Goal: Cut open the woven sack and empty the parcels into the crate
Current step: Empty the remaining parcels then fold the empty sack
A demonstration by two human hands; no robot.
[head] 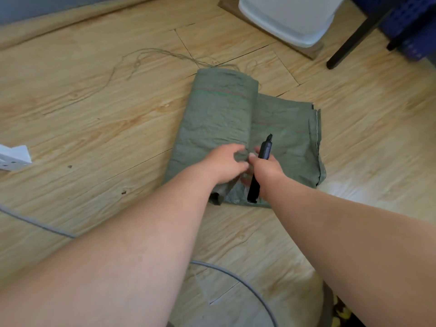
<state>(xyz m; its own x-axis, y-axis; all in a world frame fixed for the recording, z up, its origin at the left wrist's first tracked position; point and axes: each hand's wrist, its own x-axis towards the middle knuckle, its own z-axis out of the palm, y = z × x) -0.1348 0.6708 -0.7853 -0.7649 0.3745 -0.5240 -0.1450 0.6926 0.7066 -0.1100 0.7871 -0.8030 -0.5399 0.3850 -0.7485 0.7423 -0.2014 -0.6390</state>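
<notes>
No text, label, brand, number or sign can be read anywhere in the view. The green woven sack (226,128) shows only faint coloured stripes, the black knife (259,171) carries no legible marking, and the white power strip (14,158) at the left edge shows holes but no lettering.

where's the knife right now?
Head view, centre: the knife is in the right hand, blade tip pointing away, over the folded green sack on the floor, right beside the left hand pinching the sack.
</notes>
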